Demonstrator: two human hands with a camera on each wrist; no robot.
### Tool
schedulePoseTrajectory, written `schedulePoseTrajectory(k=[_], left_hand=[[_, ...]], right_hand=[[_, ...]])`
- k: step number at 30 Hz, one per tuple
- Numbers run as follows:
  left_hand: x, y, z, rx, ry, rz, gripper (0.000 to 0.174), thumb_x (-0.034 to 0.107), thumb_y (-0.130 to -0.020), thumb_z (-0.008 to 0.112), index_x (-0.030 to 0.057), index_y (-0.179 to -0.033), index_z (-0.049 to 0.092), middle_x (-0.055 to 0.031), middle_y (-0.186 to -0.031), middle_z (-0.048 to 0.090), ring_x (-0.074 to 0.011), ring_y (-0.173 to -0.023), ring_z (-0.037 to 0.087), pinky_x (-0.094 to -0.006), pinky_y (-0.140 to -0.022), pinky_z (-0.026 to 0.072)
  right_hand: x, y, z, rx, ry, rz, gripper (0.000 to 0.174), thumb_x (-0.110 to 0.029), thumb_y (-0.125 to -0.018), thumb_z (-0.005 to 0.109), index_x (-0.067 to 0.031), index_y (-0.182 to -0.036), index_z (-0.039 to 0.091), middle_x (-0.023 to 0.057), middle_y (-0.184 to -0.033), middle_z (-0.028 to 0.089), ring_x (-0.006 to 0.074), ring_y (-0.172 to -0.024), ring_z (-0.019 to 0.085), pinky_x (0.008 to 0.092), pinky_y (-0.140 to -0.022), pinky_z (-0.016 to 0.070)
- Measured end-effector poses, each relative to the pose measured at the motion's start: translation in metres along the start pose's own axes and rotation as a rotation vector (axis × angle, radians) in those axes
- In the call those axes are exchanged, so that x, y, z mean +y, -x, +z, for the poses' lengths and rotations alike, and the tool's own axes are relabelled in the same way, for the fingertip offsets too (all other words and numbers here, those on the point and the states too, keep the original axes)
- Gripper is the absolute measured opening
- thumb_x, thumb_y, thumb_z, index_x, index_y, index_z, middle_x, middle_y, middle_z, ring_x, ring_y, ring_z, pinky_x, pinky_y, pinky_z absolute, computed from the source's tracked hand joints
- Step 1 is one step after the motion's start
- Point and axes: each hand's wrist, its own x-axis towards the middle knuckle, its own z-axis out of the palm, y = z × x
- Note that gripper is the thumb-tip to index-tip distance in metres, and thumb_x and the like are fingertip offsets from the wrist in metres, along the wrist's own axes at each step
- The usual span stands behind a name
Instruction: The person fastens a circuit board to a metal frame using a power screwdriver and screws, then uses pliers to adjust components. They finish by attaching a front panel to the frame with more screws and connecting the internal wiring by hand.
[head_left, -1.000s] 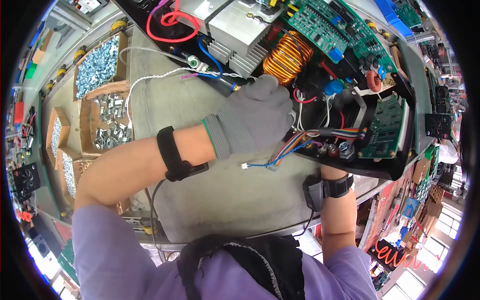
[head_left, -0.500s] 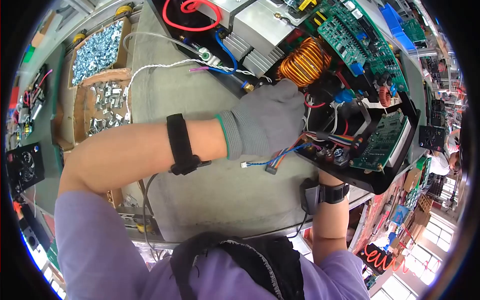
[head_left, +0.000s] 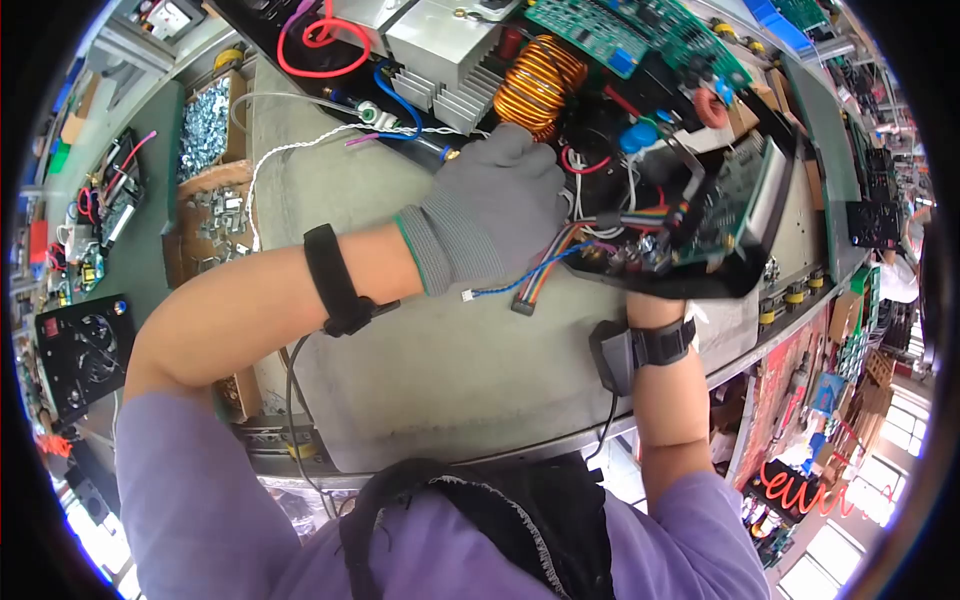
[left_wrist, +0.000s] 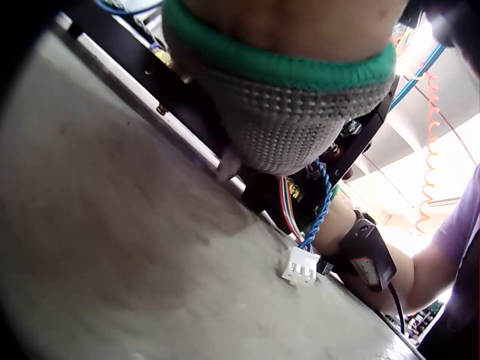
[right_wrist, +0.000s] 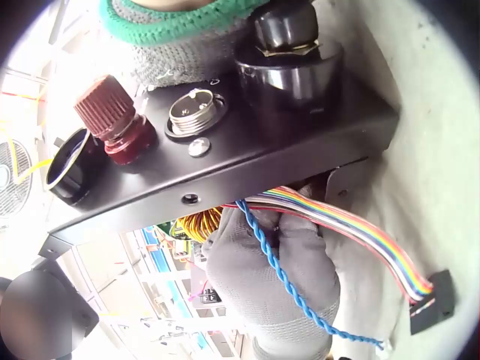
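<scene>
A gloved left hand (head_left: pixel 495 215) buried among wires (head_left: pixel 553 262) inside the open inverter chassis (head_left: pixel 700 285), right hand (right_wrist: pixel 180 52) beneath its front panel (right_wrist: pixel 247 161), both grips hidden; likely heavy, rigid, boards (head_left: pixel 590 25) fragile, so hold the steel edges.

Electronics assembly workshop: screw boxes (head_left: pixel 208 128), circuit boards (head_left: pixel 640 28), workbench (head_left: pixel 460 360).

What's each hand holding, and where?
Right hand seems to hold the front panel by its knob side, fingers hidden. Left hand inside the case by the coil: hold unclear.
</scene>
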Motion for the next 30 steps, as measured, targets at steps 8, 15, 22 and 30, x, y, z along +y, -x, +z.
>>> schedulePoseTrajectory(k=[8, 15, 22, 30], left_hand=[[0.005, -0.008, -0.033, -0.128, 0.22, -0.048, 0.023, 0.032, -0.07, 0.069, 0.0098, -0.073, 0.064, -0.0025, -0.077, 0.057, -0.0209, -0.08, 0.058, -0.0324, -0.076, 0.0406], [-0.011, -0.003, -0.027, -0.205, 0.228, -0.088, 0.024, 0.034, -0.081, 0.066, 0.0103, -0.079, 0.064, -0.0047, -0.08, 0.058, -0.0244, -0.076, 0.059, -0.0363, -0.069, 0.0432], [-0.003, -0.001, -0.007, -0.177, -0.053, 0.033, 0.012, 0.024, -0.068, 0.063, 0.013, -0.072, 0.064, 0.0002, -0.078, 0.056, -0.0173, -0.079, 0.058, -0.0334, -0.075, 0.0458], [0.001, 0.003, 0.008, -0.086, 0.107, -0.113, 0.011, 0.023, -0.062, 0.061, 0.0125, -0.064, 0.062, 0.0001, -0.073, 0.056, -0.0166, -0.073, 0.057, -0.0317, -0.07, 0.0464]], right_hand=[[0.019, -0.044, 0.041, -0.038, 0.377, -0.131, 0.058, -0.047, -0.096, 0.041, -0.0029, -0.133, 0.046, 0.0175, -0.123, 0.059, 0.0313, -0.102, 0.063, 0.0431, -0.084, 0.0552], [0.023, -0.064, 0.031, -0.011, -0.015, -0.129, 0.067, -0.052, -0.095, 0.04, 0.0009, -0.136, 0.042, 0.0222, -0.121, 0.059, 0.0343, -0.096, 0.066, 0.0428, -0.078, 0.059], [0.016, -0.04, 0.026, -0.046, -0.03, -0.05, 0.062, -0.048, -0.096, 0.039, -0.0004, -0.136, 0.042, 0.0228, -0.118, 0.059, 0.0339, -0.094, 0.066, 0.0427, -0.076, 0.0593], [0.007, 0.001, 0.008, 0.023, 0.011, -0.027, 0.058, -0.046, -0.097, 0.038, -0.0013, -0.135, 0.043, 0.0203, -0.116, 0.06, 0.031, -0.092, 0.066, 0.0406, -0.075, 0.0589]])
